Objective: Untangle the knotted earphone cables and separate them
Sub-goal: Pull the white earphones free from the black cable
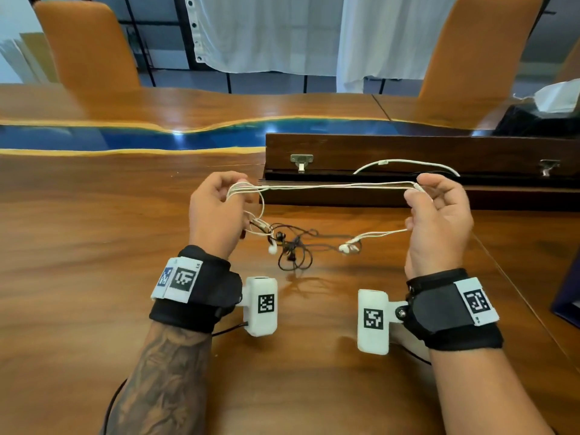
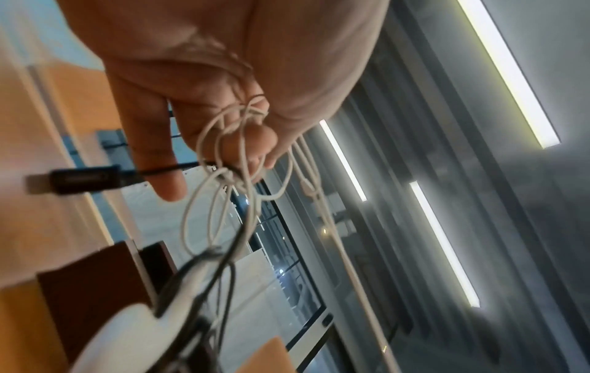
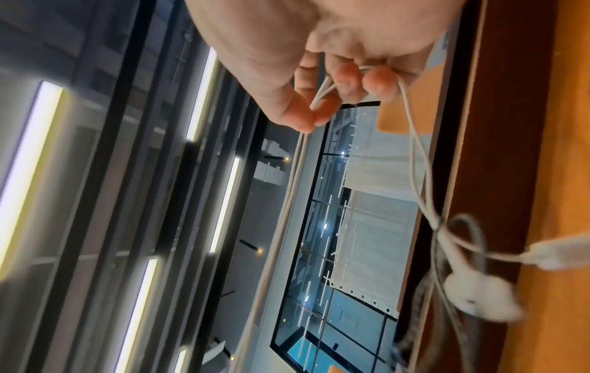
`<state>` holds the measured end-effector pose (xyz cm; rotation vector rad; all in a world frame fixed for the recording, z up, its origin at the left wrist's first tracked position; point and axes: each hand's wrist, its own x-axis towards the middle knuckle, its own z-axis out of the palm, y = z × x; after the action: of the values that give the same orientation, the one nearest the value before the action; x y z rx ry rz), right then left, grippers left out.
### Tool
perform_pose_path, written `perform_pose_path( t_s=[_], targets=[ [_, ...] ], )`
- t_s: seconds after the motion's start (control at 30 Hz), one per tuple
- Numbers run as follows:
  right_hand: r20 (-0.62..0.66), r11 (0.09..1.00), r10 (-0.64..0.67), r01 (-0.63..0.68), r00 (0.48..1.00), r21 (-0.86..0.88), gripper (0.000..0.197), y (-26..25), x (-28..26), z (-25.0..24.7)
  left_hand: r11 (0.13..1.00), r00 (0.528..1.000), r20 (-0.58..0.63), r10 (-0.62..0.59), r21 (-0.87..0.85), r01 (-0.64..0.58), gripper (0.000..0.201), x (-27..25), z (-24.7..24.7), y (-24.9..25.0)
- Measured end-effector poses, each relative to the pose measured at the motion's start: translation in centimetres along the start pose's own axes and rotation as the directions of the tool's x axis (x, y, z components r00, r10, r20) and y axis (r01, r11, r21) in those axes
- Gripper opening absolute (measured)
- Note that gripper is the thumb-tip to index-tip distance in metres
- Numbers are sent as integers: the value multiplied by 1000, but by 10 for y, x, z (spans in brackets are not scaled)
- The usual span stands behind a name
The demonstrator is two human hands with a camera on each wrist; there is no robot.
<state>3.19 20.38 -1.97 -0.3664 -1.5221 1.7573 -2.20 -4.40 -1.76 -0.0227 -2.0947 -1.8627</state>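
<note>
white cable [image 1: 339,185] stretched left-right, between hands

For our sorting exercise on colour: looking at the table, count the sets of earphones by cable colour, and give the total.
White earphones: 1, stretched between the left hand and the right hand.
Black earphones: 1, mostly heaped on the table.
Total: 2
</note>
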Motion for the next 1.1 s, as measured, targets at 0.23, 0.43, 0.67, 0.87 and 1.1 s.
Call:
perform_pose_path(
  t_s=[0.23,0.43,0.67,0.87,1.1],
  targets=[
    [73,973,-122,134,990,-186,6,8,0,-3,996,976,-198,87,41,-81,11,8,-15,-5],
    [126,900,-196,230,972,-371,20,5,-5,-2,935,959,-245,142,350,-49,7,9,-22,-9],
    [328,832,-12,192,945,-520,41,11,-4,-2,979,996,-35,86,190,-78,28,4,-16,-3],
    [401,713,87,224,912,-665,22,15,-2,-4,991,958,273,88,71,-112,30,-9,-3,14],
    [759,957,85,160,645,-244,42,-10,-29,11,982,887,441,139,57,-182,16,-28,21,18]
  ],
)
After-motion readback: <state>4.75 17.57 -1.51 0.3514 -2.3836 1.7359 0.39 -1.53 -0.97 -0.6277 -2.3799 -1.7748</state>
